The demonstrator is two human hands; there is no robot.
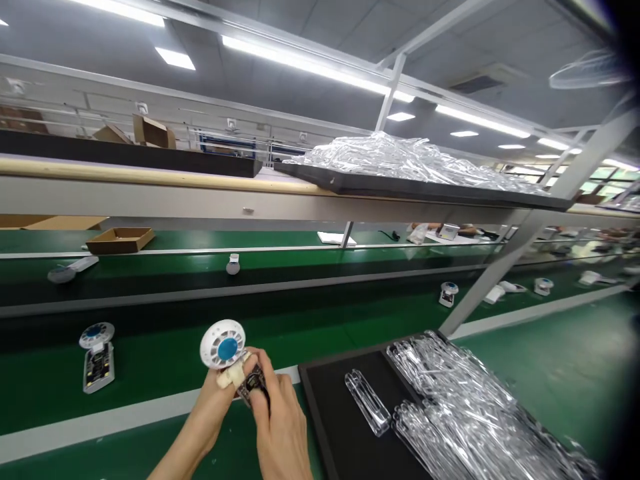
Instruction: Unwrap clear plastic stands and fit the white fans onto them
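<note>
Between my two hands is a small white device (pixel 223 345) with a round slotted head, a blue centre and a dark bare circuit board below. My left hand (pixel 214 400) is closed round its neck and lower body, partly hidden behind it; something cream-coloured covers finger tips there. From the right, my right hand (pixel 281 417) grips the circuit board (pixel 254 383), thumb in front and fingers over its edge. To the left, a similar device (pixel 97 360) lies on the green belt, its board facing up. Right of my hands, a bundle of clear plastic pieces (pixel 367 402) rests in a black tray (pixel 345 427).
A large heap of clear plastic pieces (pixel 470 407) fills the tray's right side. Above runs a shelf (pixel 200 198) with another heaped tray (pixel 425 160). A slanting white post (pixel 493 277) stands at right. More devices (pixel 449 293) lie along the belt. A cardboard box (pixel 121 240) sits behind.
</note>
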